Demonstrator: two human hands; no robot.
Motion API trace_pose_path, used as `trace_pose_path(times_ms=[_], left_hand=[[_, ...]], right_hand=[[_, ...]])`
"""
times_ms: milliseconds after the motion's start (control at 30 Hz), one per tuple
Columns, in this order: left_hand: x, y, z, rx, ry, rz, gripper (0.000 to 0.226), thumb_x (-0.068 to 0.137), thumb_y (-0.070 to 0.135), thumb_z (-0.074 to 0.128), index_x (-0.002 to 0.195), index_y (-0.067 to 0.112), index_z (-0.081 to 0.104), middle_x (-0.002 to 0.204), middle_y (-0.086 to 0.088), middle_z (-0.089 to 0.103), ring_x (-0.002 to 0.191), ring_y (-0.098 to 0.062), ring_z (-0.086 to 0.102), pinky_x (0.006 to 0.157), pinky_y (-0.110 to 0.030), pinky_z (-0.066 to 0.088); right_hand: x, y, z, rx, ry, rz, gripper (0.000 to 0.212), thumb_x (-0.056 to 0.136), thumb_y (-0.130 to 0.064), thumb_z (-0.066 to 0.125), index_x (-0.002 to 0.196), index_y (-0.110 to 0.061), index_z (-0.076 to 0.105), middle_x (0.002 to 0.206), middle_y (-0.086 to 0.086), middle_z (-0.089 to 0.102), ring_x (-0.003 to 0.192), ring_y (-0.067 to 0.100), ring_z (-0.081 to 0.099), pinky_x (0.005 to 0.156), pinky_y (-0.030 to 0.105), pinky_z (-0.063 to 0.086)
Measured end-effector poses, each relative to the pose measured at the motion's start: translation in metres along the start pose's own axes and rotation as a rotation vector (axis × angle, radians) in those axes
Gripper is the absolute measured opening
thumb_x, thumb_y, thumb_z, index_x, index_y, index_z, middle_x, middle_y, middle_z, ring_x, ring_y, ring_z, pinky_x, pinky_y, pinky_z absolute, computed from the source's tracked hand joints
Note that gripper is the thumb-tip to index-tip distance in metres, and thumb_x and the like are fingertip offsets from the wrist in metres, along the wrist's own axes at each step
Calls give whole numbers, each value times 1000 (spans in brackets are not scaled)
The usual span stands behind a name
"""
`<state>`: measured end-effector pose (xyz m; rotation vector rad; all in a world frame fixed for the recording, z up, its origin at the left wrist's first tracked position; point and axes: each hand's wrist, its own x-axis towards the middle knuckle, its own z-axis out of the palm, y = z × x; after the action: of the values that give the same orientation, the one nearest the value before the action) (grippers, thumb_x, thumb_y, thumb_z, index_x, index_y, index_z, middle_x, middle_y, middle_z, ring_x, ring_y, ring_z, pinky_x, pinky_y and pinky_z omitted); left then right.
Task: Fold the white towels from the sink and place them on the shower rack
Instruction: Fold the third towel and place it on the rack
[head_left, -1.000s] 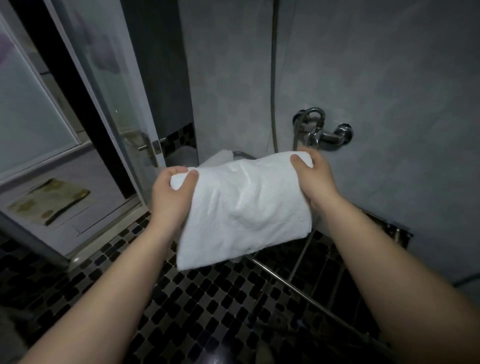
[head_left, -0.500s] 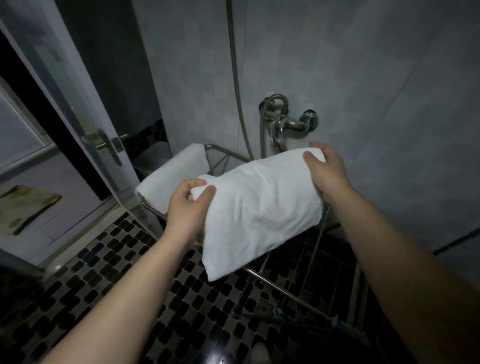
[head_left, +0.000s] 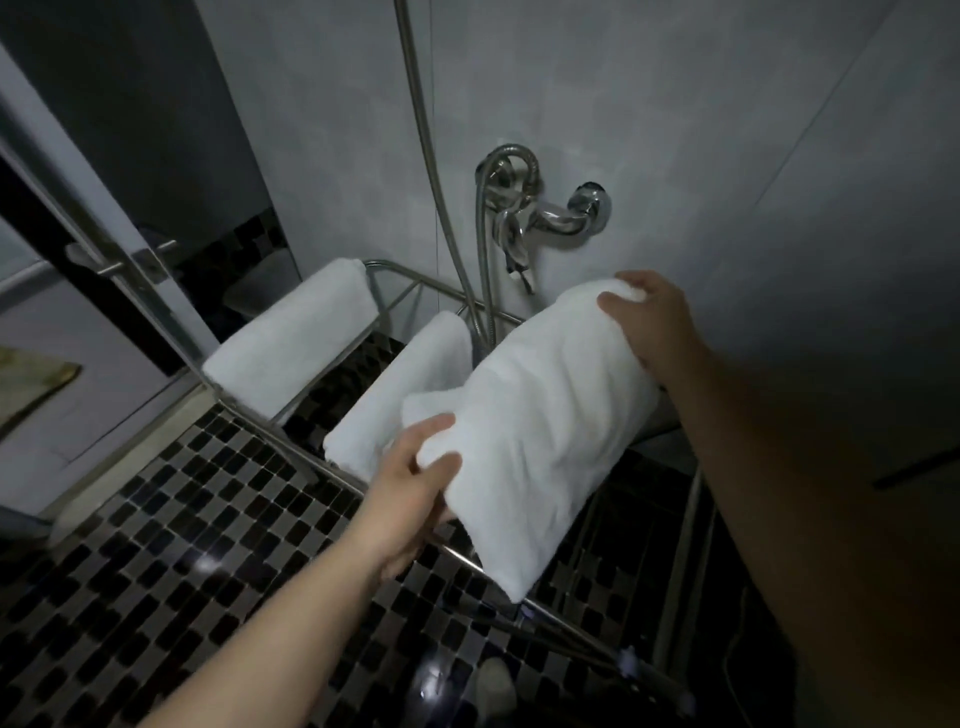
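A folded white towel (head_left: 540, 415) hangs over the metal shower rack (head_left: 566, 618) between my two hands. My left hand (head_left: 410, 493) grips its near corner, thumb on top. My right hand (head_left: 649, 322) holds its far end close to the wall. Two more folded white towels lie draped on the rack to the left: one (head_left: 291, 338) at the far left end, another (head_left: 400, 384) right beside the towel I hold.
A chrome shower mixer (head_left: 545, 218) and its hose (head_left: 441, 197) hang on the grey tiled wall just above the rack. A glass shower door with a metal handle (head_left: 119, 260) stands at the left. The floor is black-and-grey mosaic tile (head_left: 156, 545).
Both hands have carried the towel forward and down, so it now lies over the rack beside the other towels. The view has tilted down, showing a second draped towel.
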<state>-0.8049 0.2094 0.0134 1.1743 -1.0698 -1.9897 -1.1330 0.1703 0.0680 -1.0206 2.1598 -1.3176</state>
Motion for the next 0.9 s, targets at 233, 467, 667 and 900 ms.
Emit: trace_pose_path(times_ms=[233, 467, 667, 900], left_hand=[[0, -45, 16, -51, 139, -133, 45, 100, 7, 59, 136, 34, 56, 135, -5, 61, 115, -27, 66, 77, -38, 62], [15, -35, 25, 66, 173, 5, 63, 100, 8, 59, 153, 35, 37, 140, -2, 60, 116, -18, 65, 100, -41, 55], [26, -60, 31, 67, 172, -99, 69, 99, 4, 59, 155, 37, 33, 135, -20, 57, 92, -14, 74, 72, -29, 60], [17, -98, 40, 32, 185, -329, 69, 93, 6, 69, 154, 23, 40, 105, -21, 65, 70, -11, 71, 80, -34, 61]], right_hand=[[10, 40, 41, -97, -181, 88, 36, 87, -24, 74, 122, -20, 66, 116, -3, 61, 102, 12, 55, 88, 21, 39], [45, 38, 41, -43, -146, 50, 26, 83, -37, 71, 109, -35, 65, 110, -9, 65, 105, 19, 62, 89, 27, 46], [63, 54, 50, -95, -218, 21, 24, 80, -40, 70, 103, -39, 63, 99, -17, 63, 103, 17, 63, 88, 26, 45], [43, 116, 59, -200, -375, 157, 28, 89, -16, 72, 117, -10, 68, 112, 9, 67, 108, 24, 63, 84, 23, 40]])
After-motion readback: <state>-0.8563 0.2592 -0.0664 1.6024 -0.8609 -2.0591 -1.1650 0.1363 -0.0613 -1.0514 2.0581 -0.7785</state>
